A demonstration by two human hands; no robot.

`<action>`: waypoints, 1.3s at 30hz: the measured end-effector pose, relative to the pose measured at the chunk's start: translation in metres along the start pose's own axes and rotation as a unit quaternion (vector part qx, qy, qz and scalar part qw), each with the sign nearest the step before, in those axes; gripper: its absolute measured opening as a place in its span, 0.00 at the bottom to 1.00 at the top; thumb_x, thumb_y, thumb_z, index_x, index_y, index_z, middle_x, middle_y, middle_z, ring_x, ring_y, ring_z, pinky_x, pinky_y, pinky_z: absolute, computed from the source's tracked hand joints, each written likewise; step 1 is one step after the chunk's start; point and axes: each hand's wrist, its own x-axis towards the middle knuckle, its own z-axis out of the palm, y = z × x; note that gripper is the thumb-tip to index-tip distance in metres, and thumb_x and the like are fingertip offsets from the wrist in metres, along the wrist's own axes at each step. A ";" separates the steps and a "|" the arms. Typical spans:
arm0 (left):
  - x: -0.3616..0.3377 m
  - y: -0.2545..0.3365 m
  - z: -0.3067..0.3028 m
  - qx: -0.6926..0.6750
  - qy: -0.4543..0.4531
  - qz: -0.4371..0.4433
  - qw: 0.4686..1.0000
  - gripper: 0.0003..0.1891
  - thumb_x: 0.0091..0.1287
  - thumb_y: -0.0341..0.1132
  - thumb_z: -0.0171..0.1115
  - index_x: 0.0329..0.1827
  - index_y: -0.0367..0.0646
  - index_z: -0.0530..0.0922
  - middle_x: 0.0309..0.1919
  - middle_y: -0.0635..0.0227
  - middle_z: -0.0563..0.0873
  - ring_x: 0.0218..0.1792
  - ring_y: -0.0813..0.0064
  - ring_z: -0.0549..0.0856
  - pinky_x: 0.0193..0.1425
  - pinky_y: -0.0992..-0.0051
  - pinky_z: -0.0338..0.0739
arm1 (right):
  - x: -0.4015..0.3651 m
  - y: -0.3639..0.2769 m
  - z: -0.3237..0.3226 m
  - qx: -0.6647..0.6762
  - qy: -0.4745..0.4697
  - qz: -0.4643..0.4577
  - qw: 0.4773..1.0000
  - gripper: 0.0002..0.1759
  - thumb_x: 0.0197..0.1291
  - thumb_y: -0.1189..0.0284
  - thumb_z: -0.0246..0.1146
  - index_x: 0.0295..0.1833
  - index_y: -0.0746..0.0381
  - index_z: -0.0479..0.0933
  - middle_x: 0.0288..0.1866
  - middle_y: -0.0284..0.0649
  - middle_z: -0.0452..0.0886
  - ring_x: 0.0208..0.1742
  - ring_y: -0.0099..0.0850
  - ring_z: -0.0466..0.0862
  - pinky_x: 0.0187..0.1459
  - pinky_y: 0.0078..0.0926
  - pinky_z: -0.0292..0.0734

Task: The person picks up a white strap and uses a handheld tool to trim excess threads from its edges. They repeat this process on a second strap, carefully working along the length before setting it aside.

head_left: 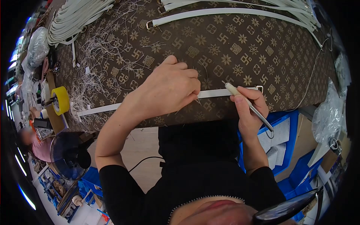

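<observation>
A narrow white strap (217,93) with a small metal buckle (259,89) at its right end lies along the near edge of the patterned brown cloth. My left hand (170,86) is closed over the strap's middle, thumb and fingers pinched at it; short thread ends stick out by the fingertips. In my right hand (253,107) is a pen-like tool (258,114) with a pale front part, a thin tip and a metal handle with a thin wire at its rear. Its tip points up and left, just above the strap and apart from my left hand.
Loose white threads (101,52) litter the cloth's left side. A bundle of white straps (77,18) lies at back left, and more buckled straps (225,12) at back right. Yellow tape (60,100), a fan (69,155) and a blue crate (290,150) stand around the table.
</observation>
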 end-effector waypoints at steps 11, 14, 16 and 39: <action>-0.008 0.004 0.026 -0.010 0.113 0.009 0.993 0.10 0.46 0.26 0.67 0.25 0.47 0.73 0.26 0.75 0.77 0.26 0.74 0.77 0.36 0.74 0.65 | 0.002 -0.002 0.003 0.005 0.000 -0.004 1.000 0.09 0.63 0.80 0.61 0.48 0.72 0.75 0.41 0.44 0.81 0.40 0.26 0.84 0.45 0.19 0.81; -0.013 0.010 0.037 0.043 0.184 0.016 0.982 0.09 0.48 0.26 0.66 0.26 0.46 0.73 0.29 0.74 0.78 0.26 0.76 0.77 0.35 0.76 0.66 | 0.003 -0.006 0.003 0.018 -0.001 0.020 1.000 0.10 0.64 0.79 0.61 0.49 0.72 0.76 0.41 0.43 0.82 0.40 0.26 0.84 0.45 0.18 0.81; -0.016 0.013 0.045 0.092 0.224 0.021 0.970 0.07 0.49 0.27 0.65 0.26 0.46 0.74 0.30 0.74 0.78 0.25 0.77 0.78 0.34 0.76 0.67 | 0.004 -0.007 0.003 0.023 0.003 0.029 0.999 0.10 0.64 0.78 0.62 0.49 0.72 0.76 0.41 0.42 0.82 0.40 0.25 0.84 0.45 0.17 0.80; -0.009 0.009 0.017 -0.149 0.010 -0.021 0.989 0.13 0.55 0.21 0.60 0.41 0.45 0.70 0.25 0.70 0.76 0.32 0.69 0.80 0.46 0.69 0.69 | 0.007 -0.009 0.008 0.039 0.029 0.041 0.998 0.10 0.62 0.78 0.65 0.47 0.69 0.78 0.34 0.33 0.80 0.33 0.14 0.75 0.35 0.10 0.69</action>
